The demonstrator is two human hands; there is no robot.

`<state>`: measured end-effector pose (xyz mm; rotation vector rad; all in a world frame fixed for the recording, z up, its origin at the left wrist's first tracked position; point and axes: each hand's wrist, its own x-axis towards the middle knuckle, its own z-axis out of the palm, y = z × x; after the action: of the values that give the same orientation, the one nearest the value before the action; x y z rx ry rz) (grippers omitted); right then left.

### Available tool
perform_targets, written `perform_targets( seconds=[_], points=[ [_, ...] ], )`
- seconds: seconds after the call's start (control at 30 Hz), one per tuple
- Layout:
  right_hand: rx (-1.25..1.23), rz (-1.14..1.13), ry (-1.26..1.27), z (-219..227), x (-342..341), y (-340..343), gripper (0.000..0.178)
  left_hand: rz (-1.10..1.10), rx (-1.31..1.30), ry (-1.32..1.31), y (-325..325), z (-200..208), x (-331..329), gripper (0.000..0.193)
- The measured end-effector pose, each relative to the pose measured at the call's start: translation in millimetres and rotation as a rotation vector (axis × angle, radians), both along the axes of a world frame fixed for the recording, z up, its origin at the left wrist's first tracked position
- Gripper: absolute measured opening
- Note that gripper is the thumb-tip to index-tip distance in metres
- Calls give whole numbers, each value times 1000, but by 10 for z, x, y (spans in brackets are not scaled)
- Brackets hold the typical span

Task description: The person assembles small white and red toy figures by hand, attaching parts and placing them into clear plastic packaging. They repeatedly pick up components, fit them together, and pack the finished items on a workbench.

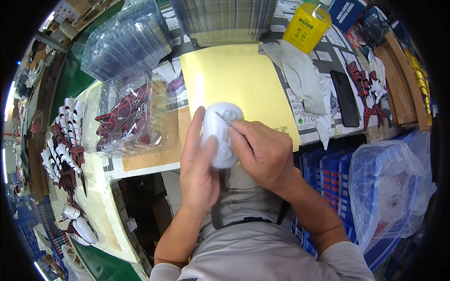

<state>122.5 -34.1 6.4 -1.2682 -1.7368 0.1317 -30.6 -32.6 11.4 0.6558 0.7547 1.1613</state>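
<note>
Held before the torso, over the near edge of the work table (105, 220): white oblong plastic shell (213, 127), with two round raised fittings and a smaller rectangular one on its upturned face. Gripped from the left by left hand (200, 164), thumb laid across the face, fingers clamped along the side. Pinched between closed fingers of right hand (265, 147): thin pointed grey tool (219, 114), lying across the shell near the far fitting. Cannot tell whether the tip touches.

Just beyond: flat pale-yellow sheet (234, 70). To its left, clear plastic tray (158, 100) containing red-and-black patterned pieces (124, 110). Further left, black-and-white striped curved pieces (70, 122). At the back, tall stack of clear plastic trays (126, 42). To the right, crumpled grey cloth (297, 72), translucent yellow container (307, 28) and black smartphone (344, 100). Below right, blue plastic crate (328, 180).
</note>
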Motion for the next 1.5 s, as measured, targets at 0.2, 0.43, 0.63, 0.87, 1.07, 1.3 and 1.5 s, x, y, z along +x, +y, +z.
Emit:
perform_targets(
  seconds=[0.2,0.43,0.63,0.87,1.07,1.3,1.5],
  points=[
    [6,16,-26,4,10,13,12,-8,4,15,-1,13,1,66],
    [-35,33,-33,20,31,-1,16,-4,16,53,1,1,7,69],
    [20,35,-51,19,24,12,11,-3,12,38,2,-14,5,69],
    [-31,7,-52,33,14,-11,17,1,13,52,-1,-13,12,70],
    [-32,28,-74,40,37,-11,19,3,9,52,-9,-23,17,69],
    [-24,36,-78,28,41,-17,20,13,1,50,-10,-24,24,68],
    [-7,32,-66,27,21,-12,21,3,15,59,-11,-16,26,68]
  ],
)
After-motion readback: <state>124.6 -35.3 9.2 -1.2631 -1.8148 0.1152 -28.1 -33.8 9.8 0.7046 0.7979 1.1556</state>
